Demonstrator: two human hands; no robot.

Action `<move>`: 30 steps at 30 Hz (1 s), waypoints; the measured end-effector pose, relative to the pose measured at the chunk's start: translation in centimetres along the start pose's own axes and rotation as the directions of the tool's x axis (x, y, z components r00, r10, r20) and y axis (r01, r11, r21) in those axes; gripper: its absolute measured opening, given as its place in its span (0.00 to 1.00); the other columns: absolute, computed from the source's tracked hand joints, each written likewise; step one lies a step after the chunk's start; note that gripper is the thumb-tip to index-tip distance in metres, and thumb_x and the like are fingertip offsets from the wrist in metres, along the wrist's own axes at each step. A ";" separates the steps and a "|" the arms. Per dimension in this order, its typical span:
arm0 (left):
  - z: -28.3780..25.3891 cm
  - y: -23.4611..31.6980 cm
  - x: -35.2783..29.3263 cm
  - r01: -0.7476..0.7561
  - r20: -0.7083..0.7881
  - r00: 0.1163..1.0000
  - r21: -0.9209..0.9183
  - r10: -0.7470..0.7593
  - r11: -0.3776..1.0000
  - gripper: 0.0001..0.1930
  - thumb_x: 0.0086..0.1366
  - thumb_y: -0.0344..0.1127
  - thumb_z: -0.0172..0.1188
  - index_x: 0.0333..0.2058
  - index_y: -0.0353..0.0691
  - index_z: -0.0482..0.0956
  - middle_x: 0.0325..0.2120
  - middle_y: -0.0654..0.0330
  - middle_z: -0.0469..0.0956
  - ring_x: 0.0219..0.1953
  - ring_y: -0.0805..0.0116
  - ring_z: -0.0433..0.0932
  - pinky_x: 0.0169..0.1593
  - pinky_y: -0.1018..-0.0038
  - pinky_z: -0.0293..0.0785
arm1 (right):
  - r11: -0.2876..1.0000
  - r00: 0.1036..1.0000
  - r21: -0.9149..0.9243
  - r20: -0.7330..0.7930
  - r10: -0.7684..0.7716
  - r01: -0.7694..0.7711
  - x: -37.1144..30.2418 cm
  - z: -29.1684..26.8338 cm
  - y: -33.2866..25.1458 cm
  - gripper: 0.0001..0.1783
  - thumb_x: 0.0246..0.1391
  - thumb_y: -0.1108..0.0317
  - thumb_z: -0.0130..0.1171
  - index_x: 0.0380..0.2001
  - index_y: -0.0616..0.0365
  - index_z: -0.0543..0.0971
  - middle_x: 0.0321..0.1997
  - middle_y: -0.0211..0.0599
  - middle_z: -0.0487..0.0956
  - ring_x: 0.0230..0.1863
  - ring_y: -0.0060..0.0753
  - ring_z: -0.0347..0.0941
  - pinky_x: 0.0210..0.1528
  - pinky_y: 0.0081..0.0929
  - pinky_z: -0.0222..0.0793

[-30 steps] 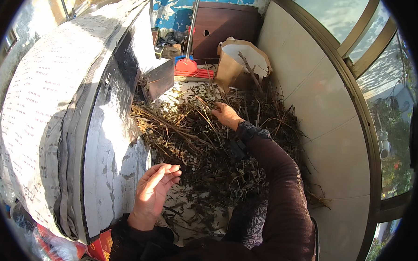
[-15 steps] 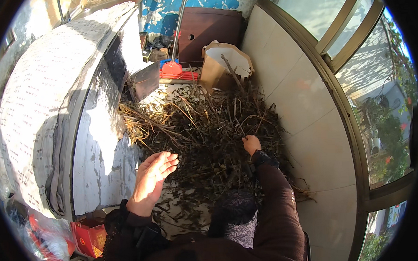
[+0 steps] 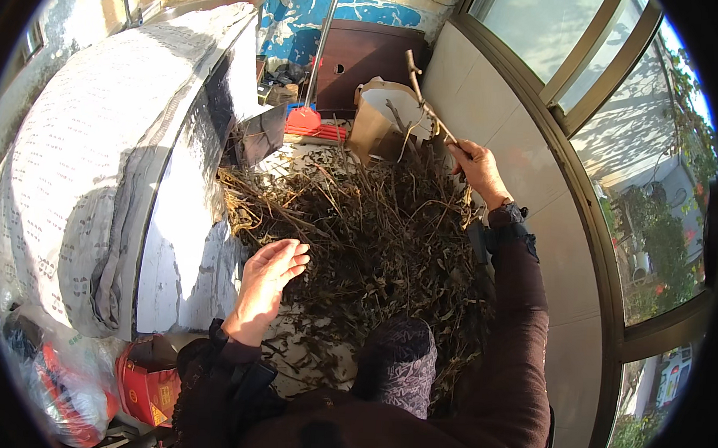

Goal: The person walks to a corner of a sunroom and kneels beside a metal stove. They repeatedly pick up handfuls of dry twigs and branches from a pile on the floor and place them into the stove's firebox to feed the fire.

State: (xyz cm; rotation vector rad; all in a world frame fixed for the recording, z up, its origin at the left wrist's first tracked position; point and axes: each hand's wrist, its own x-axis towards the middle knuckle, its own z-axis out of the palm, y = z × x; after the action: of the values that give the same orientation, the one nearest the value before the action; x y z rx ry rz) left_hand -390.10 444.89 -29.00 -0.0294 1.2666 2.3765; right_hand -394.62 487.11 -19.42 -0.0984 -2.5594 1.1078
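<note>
Right hand (image 3: pixel 480 173) gripping a stick (image 3: pixel 416 81); left hand (image 3: pixel 267 281) empty, unclenched.
Dry stalks (image 3: pixel 375 225) reach the floor's (image 3: pixel 333 355) right edge; the white cover (image 3: pixel 83 124) is finely lettered.

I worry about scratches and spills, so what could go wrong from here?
The stick in the right hand crosses the edge of the open brown bag in this view; if they are as close as they look, a swing might knock or tear the bag. The left hand and right hand are both bare, so the dried, twiggy heap could scratch them.
</note>
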 end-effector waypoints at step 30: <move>-2.6 -0.2 3.3 -0.065 -0.146 0.989 -0.262 0.027 0.963 0.19 0.69 0.51 0.52 0.42 0.39 0.73 0.41 0.52 0.80 0.39 0.64 0.79 0.47 0.67 0.76 | 0.921 0.744 0.082 0.619 0.252 -0.380 -12.1 8.8 2.5 0.16 0.64 0.63 0.55 0.50 0.58 0.78 0.32 0.30 0.79 0.30 0.20 0.71 0.33 0.26 0.70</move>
State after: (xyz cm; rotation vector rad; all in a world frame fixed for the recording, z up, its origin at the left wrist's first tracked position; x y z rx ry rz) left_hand -393.44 444.16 -31.36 -0.2576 1.0070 2.6086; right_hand -386.46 480.34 -30.28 -0.1615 -3.0305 1.7713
